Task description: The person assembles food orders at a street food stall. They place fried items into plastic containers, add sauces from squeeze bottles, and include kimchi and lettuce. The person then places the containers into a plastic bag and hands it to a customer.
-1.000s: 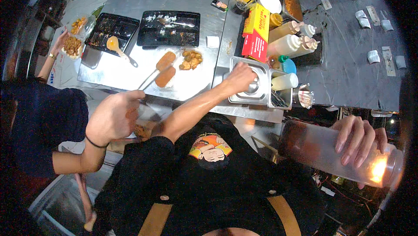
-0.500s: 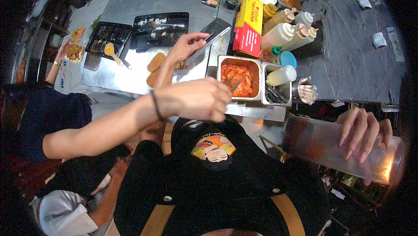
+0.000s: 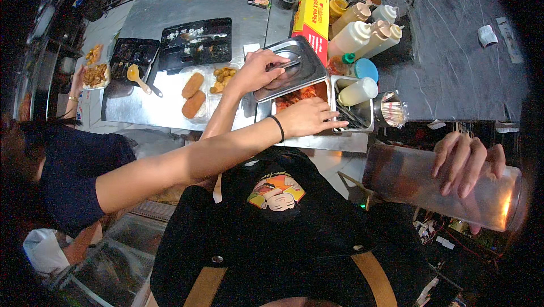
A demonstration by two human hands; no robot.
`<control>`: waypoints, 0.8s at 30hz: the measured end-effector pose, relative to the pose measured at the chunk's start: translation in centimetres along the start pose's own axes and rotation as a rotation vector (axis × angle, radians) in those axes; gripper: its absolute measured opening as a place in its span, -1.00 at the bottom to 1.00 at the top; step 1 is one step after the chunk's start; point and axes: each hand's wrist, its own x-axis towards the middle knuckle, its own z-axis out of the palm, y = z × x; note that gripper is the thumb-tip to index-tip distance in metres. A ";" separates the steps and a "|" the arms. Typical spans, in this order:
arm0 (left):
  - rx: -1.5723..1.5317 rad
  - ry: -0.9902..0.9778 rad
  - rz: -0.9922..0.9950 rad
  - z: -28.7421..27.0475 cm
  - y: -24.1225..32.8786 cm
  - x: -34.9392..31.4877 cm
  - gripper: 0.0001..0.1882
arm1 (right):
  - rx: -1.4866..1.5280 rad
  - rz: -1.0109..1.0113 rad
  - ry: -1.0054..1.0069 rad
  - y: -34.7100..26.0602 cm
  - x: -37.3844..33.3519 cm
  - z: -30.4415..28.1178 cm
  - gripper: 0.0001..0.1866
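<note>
At the right, my right hand is closed around a clear, smoky plastic container, its fingers curled over the far side. My left hand is out of view. In front of me, a co-worker's two bare arms reach across from the left. One of their hands holds a metal lid by its handle, tilted over a steel pan of red, sauced food. The co-worker's other hand, with a black wristband, lies over the pan's near edge, fingers stretched toward the neighbouring pan.
Squeeze bottles, a yellow and red wax paper box and a jar of wrapped sticks stand beyond the pans. Breaded patties, black trays and a ladle lie on the left steel table. Another person's hand is at far left.
The co-worker has brought the lid down over the red food. Their wristbanded hand has moved right and no longer shows tongs. My right hand still grips the container.
</note>
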 end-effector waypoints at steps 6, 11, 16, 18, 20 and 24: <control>0.246 0.016 0.438 -7.0 7.1 -0.2 -0.69 | -0.114 0.034 0.083 -1.2 -2.1 0.4 0.15; 0.104 -0.099 -0.122 4.9 0.6 -1.9 -0.71 | -0.038 0.098 -0.031 1.3 -0.9 -2.5 0.32; 0.253 0.037 -0.071 9.1 2.3 -2.0 -0.69 | -0.079 0.419 -0.015 6.5 3.2 -4.5 0.36; 0.228 -0.027 -0.142 8.6 3.4 -2.0 -0.60 | -0.312 0.595 -0.086 10.9 6.7 -4.8 0.18; 0.117 0.189 -0.089 10.1 2.8 -2.6 -0.65 | -0.610 0.621 -0.376 16.7 10.8 -4.4 0.04; 0.059 0.055 -0.211 9.3 5.0 -1.8 -0.63 | -0.923 0.742 -0.954 28.2 13.0 -1.3 -0.10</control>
